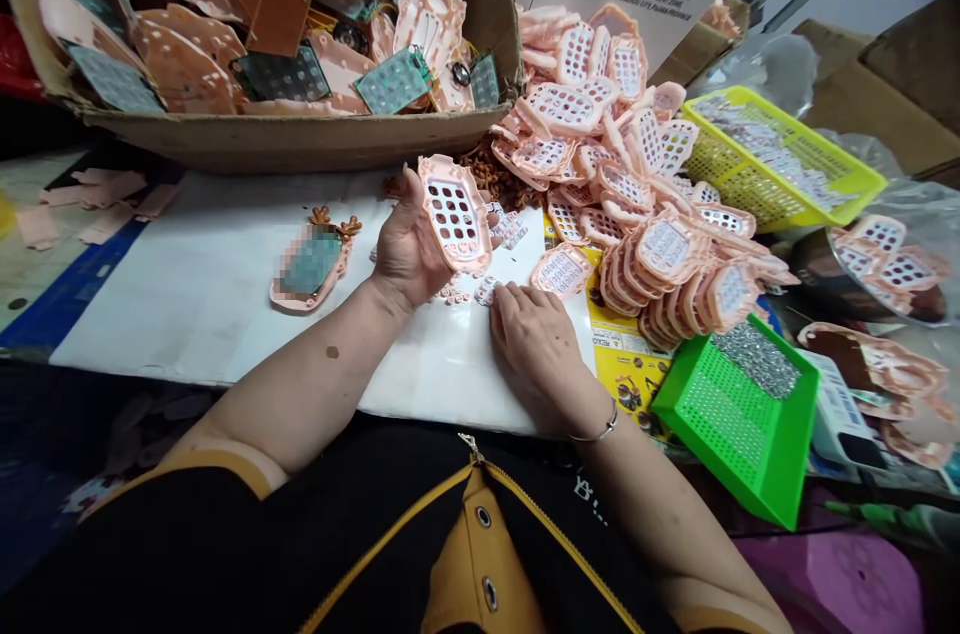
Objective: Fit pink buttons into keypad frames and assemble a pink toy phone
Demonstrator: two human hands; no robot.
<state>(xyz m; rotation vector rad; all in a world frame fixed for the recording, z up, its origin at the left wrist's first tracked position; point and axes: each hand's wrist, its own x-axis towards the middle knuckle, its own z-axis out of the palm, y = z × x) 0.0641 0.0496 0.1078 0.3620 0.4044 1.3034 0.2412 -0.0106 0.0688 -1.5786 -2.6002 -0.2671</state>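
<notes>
My left hand (405, 239) is raised palm up and grips a pink plastic toy-phone shell (454, 212) with rows of key holes, tilted towards me. My right hand (531, 334) lies knuckles up on the white board (187, 294), its fingertips pinched on a small white keypad piece (487, 290). More white keypad pieces (511, 229) lie scattered just beyond both hands. To the left of my left hand rests an assembled pink shell with deer antlers (311, 264), its middle blurred.
A big heap of pink shells (637, 184) is piled right of my hands. A cardboard box (300, 139) of shells and green circuit boards stands behind. A yellow basket (780, 159) and a green tray (739, 409) hold small parts at the right.
</notes>
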